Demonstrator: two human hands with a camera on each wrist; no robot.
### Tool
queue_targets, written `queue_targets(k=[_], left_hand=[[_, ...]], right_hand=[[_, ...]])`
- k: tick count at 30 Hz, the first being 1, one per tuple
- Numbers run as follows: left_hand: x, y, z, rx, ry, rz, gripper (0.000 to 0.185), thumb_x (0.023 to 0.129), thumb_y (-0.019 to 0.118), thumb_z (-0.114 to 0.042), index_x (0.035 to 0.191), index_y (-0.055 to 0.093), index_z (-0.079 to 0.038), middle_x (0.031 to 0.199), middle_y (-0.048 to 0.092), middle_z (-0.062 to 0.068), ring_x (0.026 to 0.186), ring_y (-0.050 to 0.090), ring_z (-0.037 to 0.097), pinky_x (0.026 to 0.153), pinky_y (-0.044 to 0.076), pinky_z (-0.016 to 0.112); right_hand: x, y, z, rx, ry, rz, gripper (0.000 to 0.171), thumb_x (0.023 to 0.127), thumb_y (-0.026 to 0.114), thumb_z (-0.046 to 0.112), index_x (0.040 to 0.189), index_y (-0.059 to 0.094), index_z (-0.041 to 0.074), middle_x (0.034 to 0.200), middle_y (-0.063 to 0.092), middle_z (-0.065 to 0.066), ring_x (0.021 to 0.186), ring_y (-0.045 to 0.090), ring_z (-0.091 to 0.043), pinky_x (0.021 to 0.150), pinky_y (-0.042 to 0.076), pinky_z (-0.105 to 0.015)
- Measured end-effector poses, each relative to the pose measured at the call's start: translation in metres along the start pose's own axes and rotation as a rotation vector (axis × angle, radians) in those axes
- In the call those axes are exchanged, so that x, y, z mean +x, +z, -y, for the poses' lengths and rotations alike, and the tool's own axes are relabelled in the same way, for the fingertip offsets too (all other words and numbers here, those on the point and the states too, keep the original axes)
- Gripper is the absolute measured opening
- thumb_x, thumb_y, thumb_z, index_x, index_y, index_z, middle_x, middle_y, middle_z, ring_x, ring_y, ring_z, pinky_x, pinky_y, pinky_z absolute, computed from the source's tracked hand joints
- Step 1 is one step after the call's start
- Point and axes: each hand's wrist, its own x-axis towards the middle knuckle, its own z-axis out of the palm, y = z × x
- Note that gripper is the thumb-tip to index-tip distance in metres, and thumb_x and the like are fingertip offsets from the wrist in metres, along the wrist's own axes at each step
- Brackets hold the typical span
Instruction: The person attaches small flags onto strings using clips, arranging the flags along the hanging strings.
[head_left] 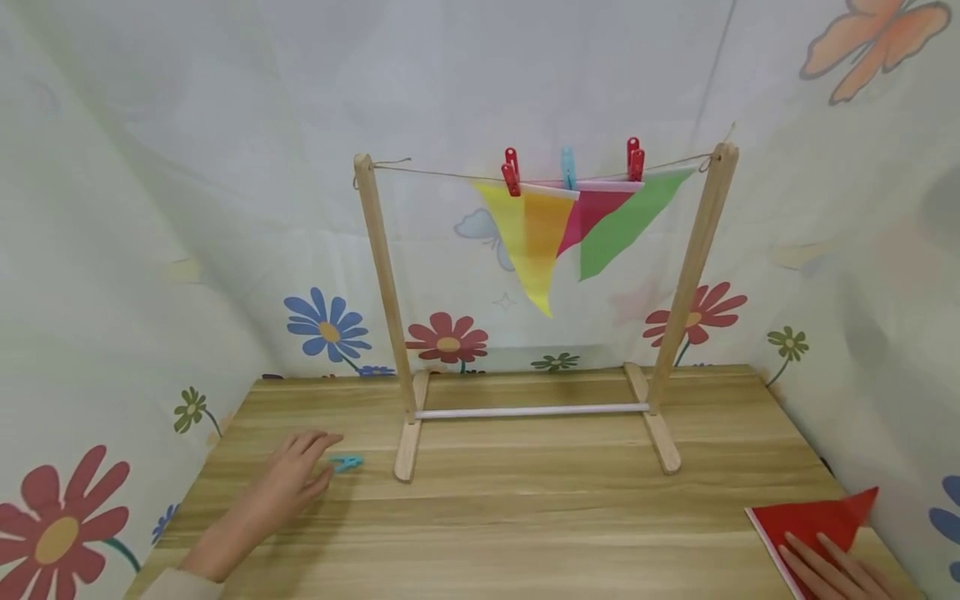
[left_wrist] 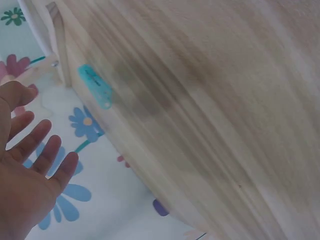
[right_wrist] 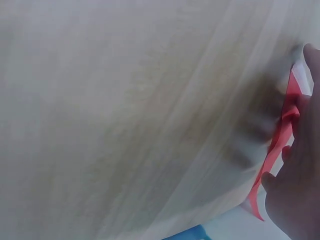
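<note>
Low over the table's left side, my left hand point(head_left: 296, 471) has its fingers loosely spread and holds nothing. Just past its fingertips a light-blue clothespin point(head_left: 347, 462) lies on the wood; the left wrist view shows the same clothespin point(left_wrist: 95, 86) apart from the fingers. At the near right corner, my right hand point(head_left: 832, 571) rests on a red pennant point(head_left: 813, 521) with a white edge, fingers extended across it. One tip of this pennant stands up. In the right wrist view the red cloth point(right_wrist: 280, 142) is creased under the fingers.
Behind stands a wooden frame point(head_left: 688, 275) with a string point(head_left: 442, 173). Yellow point(head_left: 506, 217), orange point(head_left: 551, 221), magenta point(head_left: 592, 208) and green point(head_left: 630, 225) pennants hang there, with red clothespins point(head_left: 512, 171) and a blue clothespin point(head_left: 568, 167). Flowered cloth point(head_left: 225, 208) surrounds the table.
</note>
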Motion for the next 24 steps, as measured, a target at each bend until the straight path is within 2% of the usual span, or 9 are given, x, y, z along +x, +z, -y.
queue_targets(k=[1,3,5,10,12,16,20,24], left_hand=[[0.0,0.002,0.002,0.001,0.001,0.001,0.049,0.085,0.081,-0.007,0.131,0.063,-0.002,0.119,0.063,0.014,0.111,0.059,0.038,0.093,0.052,0.056],[-0.001,0.006,0.005,-0.003,-0.002,0.016,0.05,0.085,0.081,-0.008,0.131,0.063,-0.002,0.118,0.063,0.015,0.109,0.059,0.038,0.091,0.052,0.056],[-0.001,0.008,0.007,-0.014,-0.021,0.057,0.052,0.086,0.081,-0.009,0.134,0.061,-0.002,0.121,0.063,0.016,0.11,0.058,0.039,0.092,0.052,0.056],[-0.001,0.016,0.017,-0.067,-0.069,0.192,0.059,0.089,0.079,-0.013,0.142,0.055,-0.003,0.131,0.059,0.02,0.118,0.054,0.044,0.097,0.047,0.062],[-0.001,0.02,0.022,-0.086,-0.075,0.224,0.06,0.09,0.078,-0.015,0.143,0.054,-0.002,0.133,0.058,0.022,0.121,0.052,0.046,0.099,0.045,0.064],[-0.002,0.027,0.031,-0.134,-0.101,0.268,0.057,0.094,0.075,-0.02,0.143,0.054,-0.001,0.135,0.057,0.021,0.124,0.05,0.047,0.101,0.043,0.064],[-0.004,0.034,0.04,-0.147,-0.096,0.273,0.052,0.094,0.075,-0.022,0.14,0.058,-0.002,0.133,0.058,0.019,0.122,0.051,0.045,0.099,0.044,0.063],[-0.003,0.041,0.047,-0.147,-0.044,0.22,0.046,0.092,0.077,-0.02,0.133,0.064,-0.005,0.128,0.06,0.015,0.116,0.054,0.04,0.095,0.046,0.06]], right_hand=[[0.003,-0.003,0.002,0.013,0.012,0.013,0.114,0.063,0.053,0.095,0.155,0.044,0.029,0.148,0.054,-0.007,0.135,0.035,-0.042,0.104,0.032,-0.074],[0.009,-0.01,0.004,0.025,0.013,0.043,0.116,0.065,0.053,0.095,0.16,0.031,0.033,0.15,0.051,-0.01,0.134,0.033,-0.043,0.103,0.029,-0.077],[0.016,-0.017,0.005,0.049,0.02,0.077,0.112,0.07,0.052,0.092,0.162,0.025,0.035,0.152,0.048,-0.011,0.136,0.031,-0.045,0.104,0.026,-0.079],[0.035,-0.034,0.008,0.148,0.033,0.133,0.096,0.083,0.056,0.08,0.154,0.045,0.017,0.153,0.045,-0.017,0.138,0.026,-0.048,0.106,0.022,-0.08],[0.04,-0.04,0.01,0.181,0.038,0.164,0.093,0.086,0.057,0.075,0.151,0.048,0.009,0.153,0.044,-0.021,0.136,0.027,-0.05,0.104,0.022,-0.08],[0.046,-0.051,0.013,0.232,0.066,0.21,0.092,0.088,0.058,0.071,0.15,0.048,0.004,0.153,0.043,-0.024,0.134,0.028,-0.056,0.102,0.023,-0.082],[0.048,-0.056,0.016,0.239,0.084,0.176,0.093,0.088,0.057,0.073,0.15,0.048,0.005,0.152,0.045,-0.023,0.134,0.028,-0.056,0.1,0.022,-0.084],[0.043,-0.055,0.018,0.202,0.057,0.093,0.092,0.086,0.06,0.074,0.148,0.051,0.006,0.151,0.048,-0.019,0.133,0.034,-0.051,0.099,0.028,-0.082]])
